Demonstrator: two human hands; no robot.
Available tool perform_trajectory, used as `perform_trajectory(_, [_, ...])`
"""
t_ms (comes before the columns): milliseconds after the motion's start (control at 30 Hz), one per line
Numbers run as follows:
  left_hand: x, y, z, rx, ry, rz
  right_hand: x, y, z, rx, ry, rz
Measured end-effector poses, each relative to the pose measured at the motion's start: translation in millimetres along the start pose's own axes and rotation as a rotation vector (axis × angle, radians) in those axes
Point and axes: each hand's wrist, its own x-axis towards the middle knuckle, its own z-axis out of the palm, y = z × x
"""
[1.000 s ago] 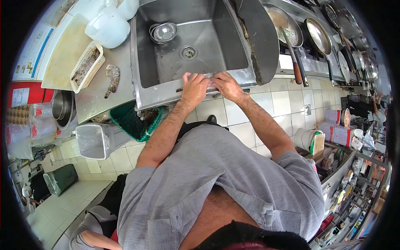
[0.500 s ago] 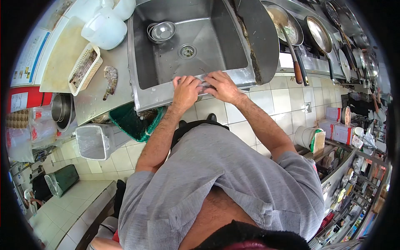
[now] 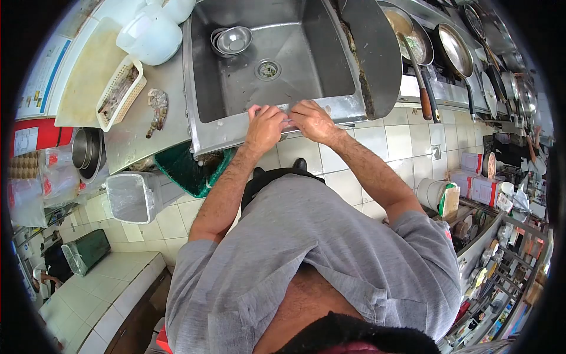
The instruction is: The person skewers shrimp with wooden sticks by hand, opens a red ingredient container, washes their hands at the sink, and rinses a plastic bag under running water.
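At the front rim of the steel sink (image 3: 227, 131), my left hand (image 3: 266, 125) and my right hand (image 3: 313, 121) are close together with curled fingers. Between their fingertips is something small and greyish, too hidden to name. In the sink, small metal bowls (image 3: 234, 40) sit beside the drain (image 3: 267, 70). On the counter to the left lie a shrimp (image 3: 157, 112) and a white basket (image 3: 131, 101) holding greyish pieces.
Pans (image 3: 454, 50) with long handles stand on the stove at the right. A green-lined bin (image 3: 191, 171) and a clear-lined bin (image 3: 131, 197) are below the counter. A white container (image 3: 154, 40) stands left of the sink.
My hands have shifted slightly left along the rim. They parted a little, then drew closer again. The person at the lower left has mostly moved out of view.
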Motion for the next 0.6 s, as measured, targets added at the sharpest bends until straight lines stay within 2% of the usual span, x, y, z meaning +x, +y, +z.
perform_trajectory(400, [6, -15, 2, -0.086, -0.061, 0.129, 8, 12, 0, 0.097, -0.062, -0.125])
perform_trajectory(600, [2, -13, 5, -0.092, -0.018, 0.126, 2, 4, 7, 0.063, 0.060, -0.044])
